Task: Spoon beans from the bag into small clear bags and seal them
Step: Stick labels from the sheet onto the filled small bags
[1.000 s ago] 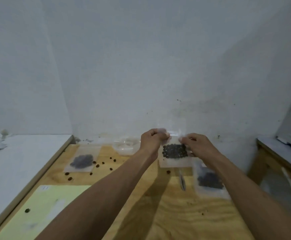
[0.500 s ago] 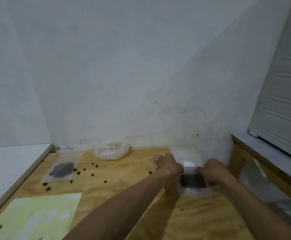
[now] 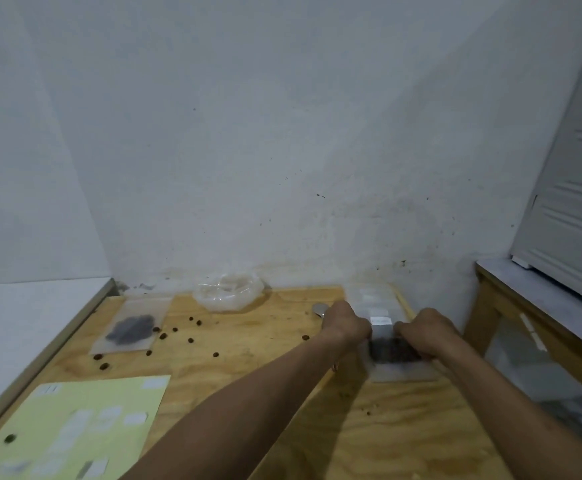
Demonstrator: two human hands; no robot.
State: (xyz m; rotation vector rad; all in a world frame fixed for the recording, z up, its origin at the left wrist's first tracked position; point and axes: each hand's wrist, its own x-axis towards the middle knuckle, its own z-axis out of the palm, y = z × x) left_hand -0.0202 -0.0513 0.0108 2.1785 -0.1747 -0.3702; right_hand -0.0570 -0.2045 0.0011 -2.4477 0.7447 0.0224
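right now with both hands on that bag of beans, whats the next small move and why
Probably let go and draw both hands back. The left hand and right hand hold the bag of beans by its top edge, and it already lies on the table, so it looks placed; whether the seal is fully shut is not visible.

Both of my forearms are bare from the lower frame edge to the wrist; no sleeve, cuff or glove is visible. My left hand (image 3: 346, 325) carries no ring, and its wrist carries no watch or band. My right hand (image 3: 424, 330) is likewise unadorned. No markings show on either arm.
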